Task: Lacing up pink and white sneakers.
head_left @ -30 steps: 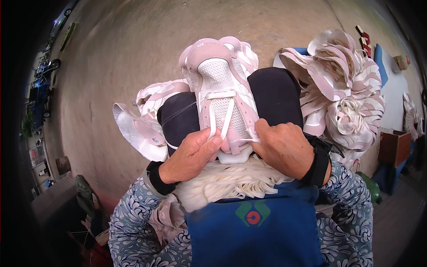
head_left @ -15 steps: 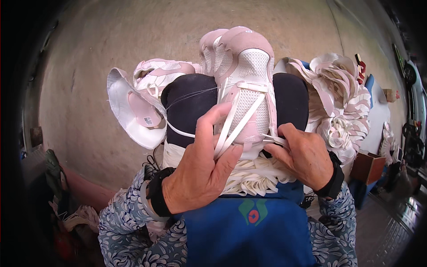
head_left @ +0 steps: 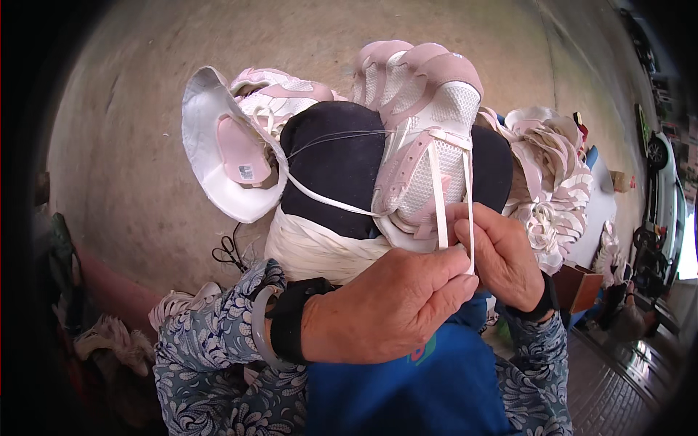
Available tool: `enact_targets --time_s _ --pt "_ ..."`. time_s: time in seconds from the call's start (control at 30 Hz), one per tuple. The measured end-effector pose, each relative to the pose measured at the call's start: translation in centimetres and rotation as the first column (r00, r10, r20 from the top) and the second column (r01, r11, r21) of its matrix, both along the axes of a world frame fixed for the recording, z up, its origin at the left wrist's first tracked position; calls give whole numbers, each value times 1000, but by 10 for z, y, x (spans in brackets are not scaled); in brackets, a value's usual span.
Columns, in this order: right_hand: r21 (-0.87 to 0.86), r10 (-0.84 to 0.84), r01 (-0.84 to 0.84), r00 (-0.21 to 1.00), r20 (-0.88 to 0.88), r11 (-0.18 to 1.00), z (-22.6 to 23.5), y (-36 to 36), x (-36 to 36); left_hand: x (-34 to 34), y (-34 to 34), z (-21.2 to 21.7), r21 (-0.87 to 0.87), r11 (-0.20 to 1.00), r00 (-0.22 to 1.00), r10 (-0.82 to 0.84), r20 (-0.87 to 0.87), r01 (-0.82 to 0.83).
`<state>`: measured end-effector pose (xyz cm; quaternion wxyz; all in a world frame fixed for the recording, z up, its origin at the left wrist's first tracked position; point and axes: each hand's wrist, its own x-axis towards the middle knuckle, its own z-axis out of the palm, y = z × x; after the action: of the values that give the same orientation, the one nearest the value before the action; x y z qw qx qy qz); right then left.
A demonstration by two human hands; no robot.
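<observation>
A pink and white mesh shoe upper point(head_left: 459, 105) lies between two dark rounded forms, its toe pointing away from me. Two strands of white shoelace point(head_left: 439, 192) run from its top eyelets toward me, drawn taut. My left hand point(head_left: 385, 309) is closed around their near ends in front of the tongue. Beside it, my right hand point(head_left: 502, 254) has its fingers curled at the same strands; its fingertips are partly hidden. More uppers are nested behind the front one. A long loose lace crosses from the white upper point(head_left: 207, 145) at the left.
White laces point(head_left: 320, 251) lie bundled across my lap. To the right is a large stack of pink and white uppers point(head_left: 560, 163), with a brown box point(head_left: 578, 285) nearer. Black-handled scissors point(head_left: 228, 253) hang at the left. A car point(head_left: 662, 196) stands far right.
My left hand has moved right and closed on the lace ends beside my right hand. The strands, slanting before, now run nearly straight toward me. The view has shifted slightly.
</observation>
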<state>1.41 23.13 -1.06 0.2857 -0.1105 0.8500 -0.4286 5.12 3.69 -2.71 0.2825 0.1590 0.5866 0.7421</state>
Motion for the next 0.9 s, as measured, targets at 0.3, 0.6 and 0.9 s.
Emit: enact_targets --time_s 0.3,0.6,0.9 --pt "-470 -59 641 626 778 606 -18 -24 -11 -4 -13 11 58 977 910 -213 356 206" --pt "-199 -290 351 915 281 915 -21 61 -32 12 -135 -30 235 801 800 427 421 -551" --pt "-316 -450 640 739 501 700 -71 114 -46 53 -329 -42 336 195 357 768 532 -921"
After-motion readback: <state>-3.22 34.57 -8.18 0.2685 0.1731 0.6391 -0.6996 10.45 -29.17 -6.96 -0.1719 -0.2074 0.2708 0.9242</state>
